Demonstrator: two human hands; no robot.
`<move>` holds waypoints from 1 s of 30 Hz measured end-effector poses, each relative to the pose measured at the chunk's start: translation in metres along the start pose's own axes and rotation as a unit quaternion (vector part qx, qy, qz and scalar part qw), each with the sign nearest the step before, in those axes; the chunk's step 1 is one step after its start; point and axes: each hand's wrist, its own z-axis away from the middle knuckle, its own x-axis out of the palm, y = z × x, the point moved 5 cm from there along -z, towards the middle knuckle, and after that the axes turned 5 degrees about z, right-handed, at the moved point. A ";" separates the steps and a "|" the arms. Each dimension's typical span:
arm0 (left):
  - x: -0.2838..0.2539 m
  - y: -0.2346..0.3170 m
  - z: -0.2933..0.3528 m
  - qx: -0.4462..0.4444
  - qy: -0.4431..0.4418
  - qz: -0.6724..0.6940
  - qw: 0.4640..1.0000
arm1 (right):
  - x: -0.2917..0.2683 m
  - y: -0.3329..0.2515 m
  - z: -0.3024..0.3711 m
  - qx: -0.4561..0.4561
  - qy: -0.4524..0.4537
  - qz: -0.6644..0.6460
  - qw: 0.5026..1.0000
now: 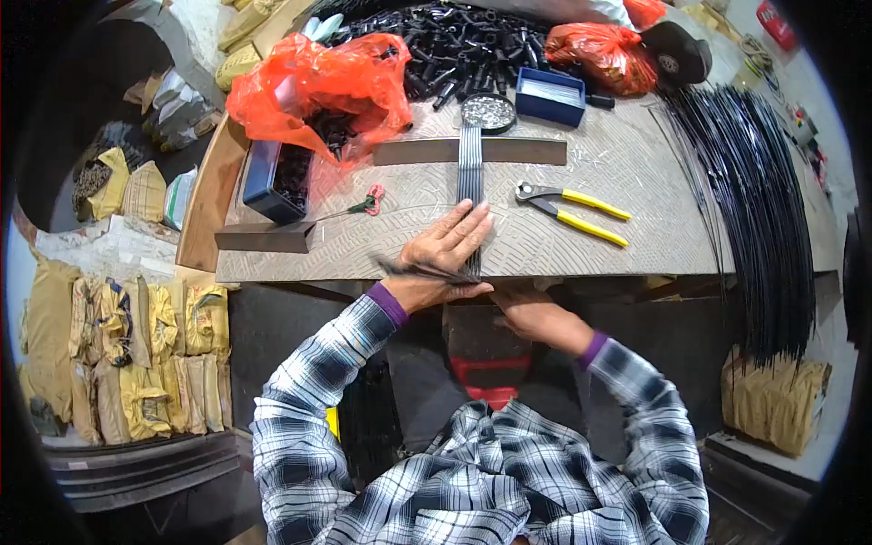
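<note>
My left hand [447, 251] lies with its fingers stretched flat over a row of thin dark rods [470, 168] at the table's near edge. A blurred bunch of thin dark strips [425, 270] crosses between its palm and thumb; whether the thumb grips it I cannot tell. Just below the edge, my right hand [542, 320] reaches in beside the left one, its fingertips hidden. The rods run away from me across a brown flat bar [413, 152] to a round dark dish [490, 111] of small shiny pieces.
Yellow-handled pincers [581, 214] lie right of the rods, red-handled scissors [371, 202] left. Behind are a blue box [550, 96], a pile of black parts [472, 41] and red plastic bags [318, 86]. Long black rods [754, 209] hang over the right edge. Wrapped bundles [150, 345] stand left.
</note>
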 end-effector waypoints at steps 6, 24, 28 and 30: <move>-0.007 -0.002 0.003 0.009 -0.018 0.009 1.000 | -0.145 0.042 -0.084 0.052 -0.231 -0.338 0.911; -0.001 -0.008 -0.001 -0.021 -0.053 -0.030 0.998 | -0.129 0.261 -0.188 0.222 -0.132 0.133 0.957; -0.004 -0.007 -0.003 -0.059 -0.055 -0.043 0.996 | -0.142 0.260 -0.189 0.209 -0.057 0.133 0.967; -0.003 -0.008 0.000 -0.056 -0.037 -0.051 0.996 | -0.143 0.256 -0.186 0.228 -0.065 0.141 0.961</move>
